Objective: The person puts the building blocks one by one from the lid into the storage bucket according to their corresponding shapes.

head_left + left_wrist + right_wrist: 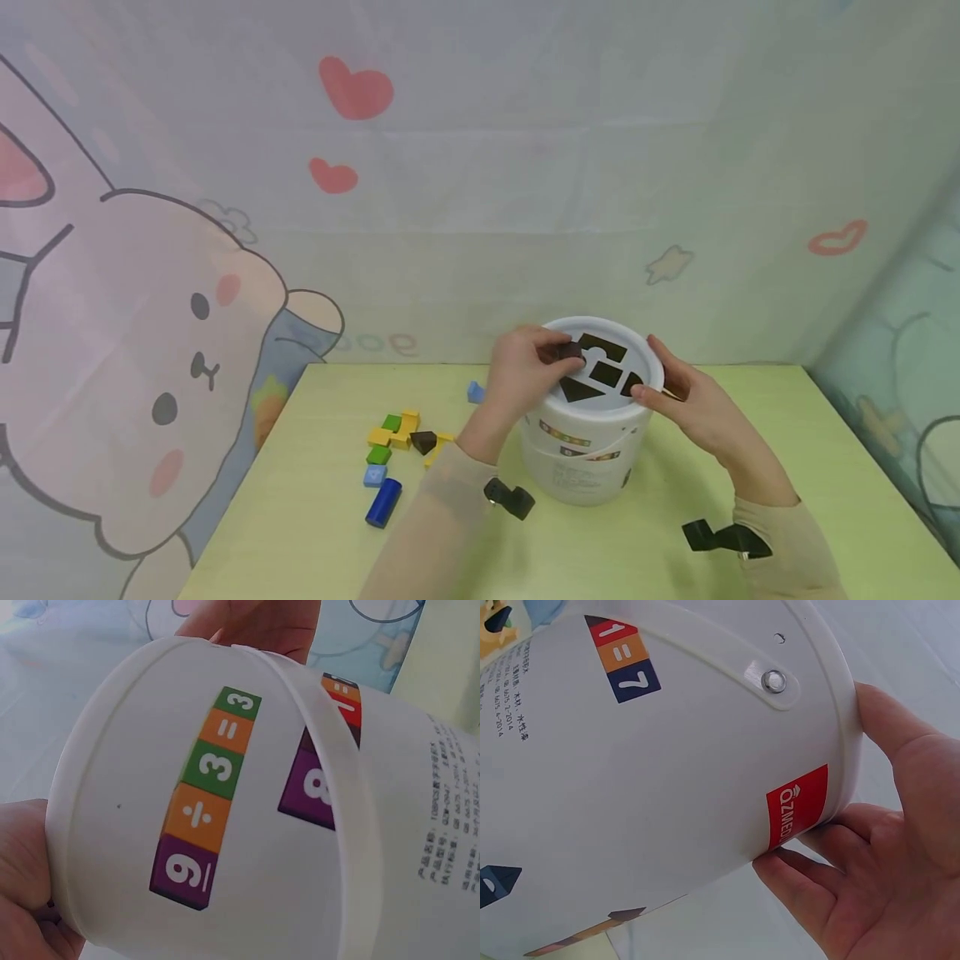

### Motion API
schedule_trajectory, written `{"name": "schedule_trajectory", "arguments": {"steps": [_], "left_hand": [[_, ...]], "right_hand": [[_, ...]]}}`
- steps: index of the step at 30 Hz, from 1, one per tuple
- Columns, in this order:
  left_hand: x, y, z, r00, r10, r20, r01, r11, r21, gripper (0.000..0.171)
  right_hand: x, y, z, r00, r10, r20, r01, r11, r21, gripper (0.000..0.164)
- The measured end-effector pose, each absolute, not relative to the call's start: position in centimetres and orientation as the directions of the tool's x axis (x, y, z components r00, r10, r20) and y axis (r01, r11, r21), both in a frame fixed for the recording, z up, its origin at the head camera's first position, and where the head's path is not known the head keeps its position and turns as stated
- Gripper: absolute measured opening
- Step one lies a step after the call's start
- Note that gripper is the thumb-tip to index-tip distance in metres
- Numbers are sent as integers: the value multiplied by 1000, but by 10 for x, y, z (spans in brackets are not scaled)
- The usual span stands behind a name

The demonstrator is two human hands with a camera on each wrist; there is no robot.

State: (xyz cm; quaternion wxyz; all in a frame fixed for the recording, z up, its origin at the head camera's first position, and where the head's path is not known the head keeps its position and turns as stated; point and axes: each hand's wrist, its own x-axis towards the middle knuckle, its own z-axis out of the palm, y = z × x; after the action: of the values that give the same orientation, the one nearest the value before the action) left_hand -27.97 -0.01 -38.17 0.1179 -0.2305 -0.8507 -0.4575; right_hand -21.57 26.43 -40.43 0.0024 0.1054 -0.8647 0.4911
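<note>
A white bucket point(581, 467) stands upright, its lid point(613, 401) pierced by dark shaped holes. My left hand point(521, 367) is over the left side of the lid and pinches a small dark block point(567, 350) between thumb and fingers, right at the lid's surface. In the left wrist view, the left hand point(22, 877) shows beside the lid's edge, with the block hidden. My right hand point(693, 404) grips the bucket's right rim, thumb on top and fingers around the far side. The right wrist view shows that hand point(885, 847) against the rim by a red label point(799, 806).
Left of the bucket lie several yellow blocks point(380, 437), green blocks point(378, 455), a dark brown block point(423, 442) and a light blue block point(375, 476). A dark blue cylinder point(384, 502) lies nearer. Another blue block point(476, 392) sits behind the left wrist.
</note>
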Motion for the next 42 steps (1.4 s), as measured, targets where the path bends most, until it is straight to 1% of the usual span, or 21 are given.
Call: {"name": "schedule_trajectory", "arguments": {"steps": [9, 22, 38, 40, 42], "left_hand": [[-274, 3, -378, -876, 272, 397, 481, 521, 705, 36], [-273, 2, -379, -874, 288, 392, 486, 534, 692, 37], [-273, -1, -380, -875, 268, 404, 484, 527, 698, 35], [-273, -2, -381, -872, 261, 413, 488, 514, 706, 35], [-275, -3, -383, -868, 255, 427, 497, 471, 729, 33]], "right_hand": [[-210, 266, -404, -974, -187, 130, -208, 494, -844, 90], [-208, 265, -408, -978, -171, 120, -189, 481, -856, 89], [-213, 263, -407, -978, -176, 114, -184, 464, -866, 90], [-214, 262, -407, -977, -178, 115, -187, 468, -863, 90], [-215, 262, -407, -977, -181, 115, -190, 475, -859, 90]]}}
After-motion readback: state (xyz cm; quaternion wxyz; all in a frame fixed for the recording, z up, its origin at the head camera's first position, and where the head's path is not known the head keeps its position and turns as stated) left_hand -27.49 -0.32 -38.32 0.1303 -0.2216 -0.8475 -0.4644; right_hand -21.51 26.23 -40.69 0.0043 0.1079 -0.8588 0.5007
